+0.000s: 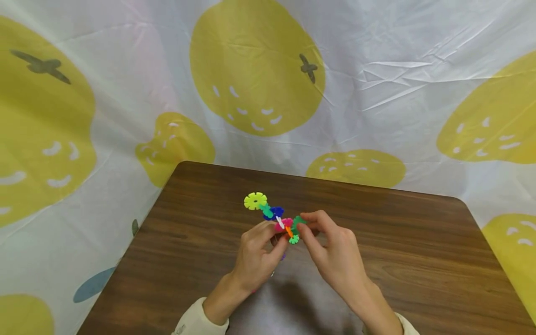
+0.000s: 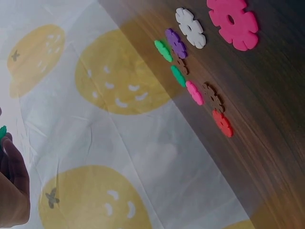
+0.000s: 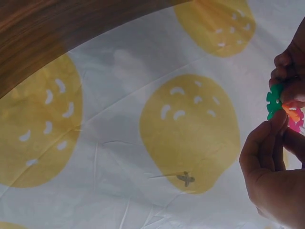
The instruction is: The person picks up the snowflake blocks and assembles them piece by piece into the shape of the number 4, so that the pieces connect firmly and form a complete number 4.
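Observation:
Above the table, both hands meet at a chain of notched flower-shaped plastic discs in the head view. My left hand [image 1: 257,256] pinches the chain near its pink disc [image 1: 284,224] and orange disc [image 1: 289,231]. With thumb and fingertips, my right hand [image 1: 337,256] pinches a green disc [image 1: 298,223] at the near end. A light green disc [image 1: 294,239] sits just below. Beyond the left fingers run a white disc, a blue disc [image 1: 274,213], a teal disc and a yellow-green disc [image 1: 255,201] at the far tip. In the right wrist view, fingers partly cover the green disc [image 3: 274,101].
Loose discs lie on the brown wooden table [image 1: 418,242], mostly hidden behind the left hand in the head view. The left wrist view shows several, among them a large pink disc [image 2: 233,21], a white disc [image 2: 190,27] and a red disc [image 2: 222,123]. A fruit-print curtain [image 1: 377,93] hangs behind.

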The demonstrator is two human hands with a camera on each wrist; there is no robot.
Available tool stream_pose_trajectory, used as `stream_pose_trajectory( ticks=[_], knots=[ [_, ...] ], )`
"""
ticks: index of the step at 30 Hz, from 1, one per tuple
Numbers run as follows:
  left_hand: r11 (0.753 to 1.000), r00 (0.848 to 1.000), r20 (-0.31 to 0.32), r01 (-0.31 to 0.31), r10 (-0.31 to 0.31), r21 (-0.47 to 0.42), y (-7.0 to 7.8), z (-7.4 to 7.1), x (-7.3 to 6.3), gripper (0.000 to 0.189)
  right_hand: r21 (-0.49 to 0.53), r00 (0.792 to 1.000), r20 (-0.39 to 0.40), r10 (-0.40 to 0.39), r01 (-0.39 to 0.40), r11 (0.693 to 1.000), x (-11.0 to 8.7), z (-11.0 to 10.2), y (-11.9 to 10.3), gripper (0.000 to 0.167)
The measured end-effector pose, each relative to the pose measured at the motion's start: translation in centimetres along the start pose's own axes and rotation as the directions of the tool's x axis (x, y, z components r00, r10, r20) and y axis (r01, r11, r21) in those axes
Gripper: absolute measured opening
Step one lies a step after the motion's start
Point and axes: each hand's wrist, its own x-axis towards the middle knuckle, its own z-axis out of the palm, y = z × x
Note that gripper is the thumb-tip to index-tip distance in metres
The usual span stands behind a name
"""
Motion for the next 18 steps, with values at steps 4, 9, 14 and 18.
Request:
stream_pose_trajectory(
  ticks=[4, 9, 14, 18],
  knots=[
    [1.000, 1.000, 0.000, 0.001, -0.001, 0.002, -0.01, 0.03, 0.03, 0.021, -0.003, 1.000, 0.000, 0.000, 0.000, 1.000, 0.01, 0.00, 0.06, 0.017],
    [1.000, 1.000, -0.006, -0.001, 0.001, 0.002, -0.07, 0.11, 0.07, 0.020, 0.001, 1.000, 0.002, 0.009, -0.009, 1.000, -0.03, 0.18, 0.10, 0.017],
    [1.000, 1.000, -0.015, -0.004, 0.004, -0.008, -0.10, 0.18, 0.13, 0.018, 0.004, 1.000, -0.005, 0.014, -0.014, 1.000, -0.07, 0.37, 0.10, 0.017],
    [1.000, 1.000, -0.019, -0.003, 0.002, -0.025, -0.13, 0.25, 0.15, 0.017, 0.026, 1.000, 0.004, 0.024, -0.024, 0.999, -0.07, 0.34, 0.06, 0.016]
  ],
)
